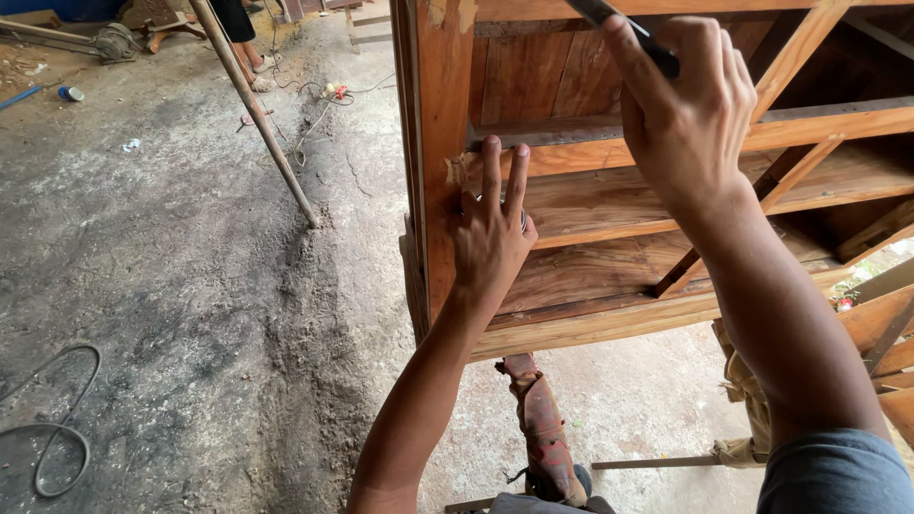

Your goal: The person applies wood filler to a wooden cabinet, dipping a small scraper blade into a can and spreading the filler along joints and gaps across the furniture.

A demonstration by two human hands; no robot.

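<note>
Wooden cabinet (609,219), a reddish-brown frame with open shelves and slanted braces, fills the upper right of the view and stands on a dusty concrete floor (190,286). The left hand (490,233) lies flat against the cabinet's front left upright, at the corner where a shelf board meets it; its fingers are straight and pressed close together, pointing up, and a small round metal object shows partly under the palm, too hidden to identify. The right hand (681,109) is raised near the cabinet's top edge, its fingers curled and pinching a thin dark tool (624,29) that runs up out of the picture. A worn red-brown shoe (543,428) rests on the floor below the cabinet's bottom edge. A slanted wooden pole (257,109) leans across the floor to the left, with a loop of dark cable (62,424) near the lower left corner. Another person's feet (257,62) stand at the far top edge.
</note>
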